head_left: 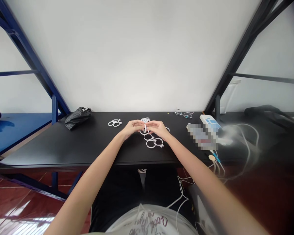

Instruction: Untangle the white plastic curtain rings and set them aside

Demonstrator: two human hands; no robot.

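Over the middle of the black table, my left hand (133, 128) and my right hand (158, 128) meet fingertip to fingertip. Both have their fingers closed on a white ring (144, 128) held edge-on between them. It looks like a curtain ring with a small eyelet; the fingers partly cover it. Several similar white rings (151, 144) lie loose just below my hands, and more rings (145, 119) sit right behind the fingertips. Another ring shows partly past my right hand. A small group of rings (115, 123) rests apart on the left.
A crumpled black plastic bag (78, 117) lies at the table's back left. Eyeglasses (183, 113) sit at the back right. Farther right are a white-and-blue box (210, 121), a blurred-out flat item (203, 137) and white cables (219, 164) hanging over the front edge. Metal frame posts stand on both sides.
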